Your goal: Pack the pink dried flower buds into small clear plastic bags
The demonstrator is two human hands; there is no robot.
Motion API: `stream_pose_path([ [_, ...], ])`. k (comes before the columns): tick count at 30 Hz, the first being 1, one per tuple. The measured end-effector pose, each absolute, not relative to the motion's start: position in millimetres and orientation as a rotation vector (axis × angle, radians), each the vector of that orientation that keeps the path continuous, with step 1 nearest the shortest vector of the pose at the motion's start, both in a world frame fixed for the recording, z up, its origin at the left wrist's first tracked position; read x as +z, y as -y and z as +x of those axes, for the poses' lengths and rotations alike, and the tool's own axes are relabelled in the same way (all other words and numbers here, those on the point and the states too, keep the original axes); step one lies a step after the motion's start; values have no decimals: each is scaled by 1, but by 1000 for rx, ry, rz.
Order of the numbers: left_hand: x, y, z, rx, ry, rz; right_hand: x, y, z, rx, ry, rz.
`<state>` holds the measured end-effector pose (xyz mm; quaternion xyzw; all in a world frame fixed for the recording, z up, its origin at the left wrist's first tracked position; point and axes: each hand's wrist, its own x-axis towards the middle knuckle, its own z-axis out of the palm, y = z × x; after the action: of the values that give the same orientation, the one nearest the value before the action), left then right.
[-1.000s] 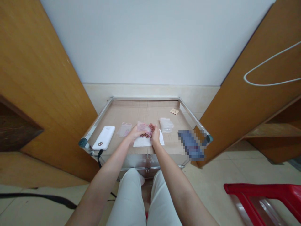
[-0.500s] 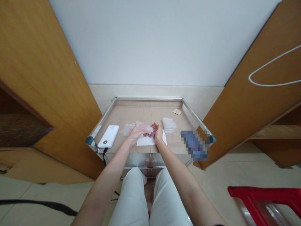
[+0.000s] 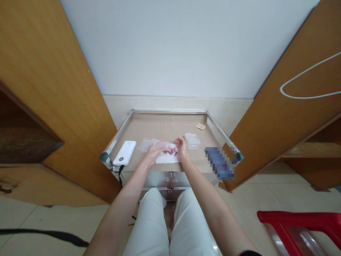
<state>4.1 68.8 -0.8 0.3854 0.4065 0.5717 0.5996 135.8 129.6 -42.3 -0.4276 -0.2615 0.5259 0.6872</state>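
Observation:
Small pink and brown beads (image 3: 170,152) lie in a loose cluster on a white sheet of paper (image 3: 167,159). My left hand (image 3: 154,152) is at the left edge of the sheet, its fingers closed on a clear plastic bag (image 3: 161,144) that lies partly over them. At the sheet's right side my right hand (image 3: 182,148) is open, palm turned toward the beads and fingers stretched forward, with nothing visible in it. Other clear bags (image 3: 145,144) lie flat just left of my left hand.
A stack of clear bags (image 3: 192,141) lies to the right of my right hand. A white power bank (image 3: 125,153) with a black strap is at the left, and a small tan card (image 3: 200,126) at the back right. A metal rim (image 3: 170,112) borders the cardboard-covered tabletop.
My right hand has opened and moved slightly up and right, away from the beads, which now show on the paper. My left hand keeps the bag, which sits lower.

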Motion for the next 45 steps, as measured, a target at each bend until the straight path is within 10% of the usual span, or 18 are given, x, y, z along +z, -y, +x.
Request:
stream_pose_path([
  [14, 9, -59, 11, 1645, -975, 929, 16, -69, 116, 1662, 996, -800],
  [45, 10, -55, -8, 1202, -1100, 917, 1, -86, 159, 1175, 1482, -893],
])
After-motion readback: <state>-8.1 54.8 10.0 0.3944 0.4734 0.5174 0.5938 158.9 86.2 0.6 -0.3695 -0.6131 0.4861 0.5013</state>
